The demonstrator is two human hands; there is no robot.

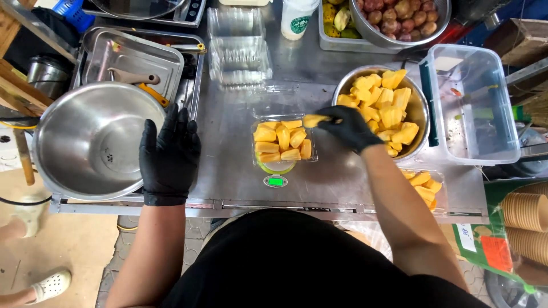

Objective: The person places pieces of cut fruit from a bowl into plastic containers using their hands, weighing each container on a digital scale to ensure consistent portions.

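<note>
Yellow fruit piece (313, 120), pinched in right hand (349, 128) grip

Both hands wear matt black rubbery gloves, the left hand (169, 154) and the right hand (348, 126). The big bowl (85, 142) at the left is shiny smooth metal. The table (228, 171) is dull grey metal. The little box (283, 142) of fruit in the middle is clear, glossy plastic.

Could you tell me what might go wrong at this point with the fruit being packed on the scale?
The right hand holds a yellow fruit piece over the clear tray, which already looks full; another piece may slide off onto the steel table. The tray overhangs the small scale, so a nudge could tip it. The left hand rests beside the empty steel bowl near the table edge; a bump might shift it.
</note>
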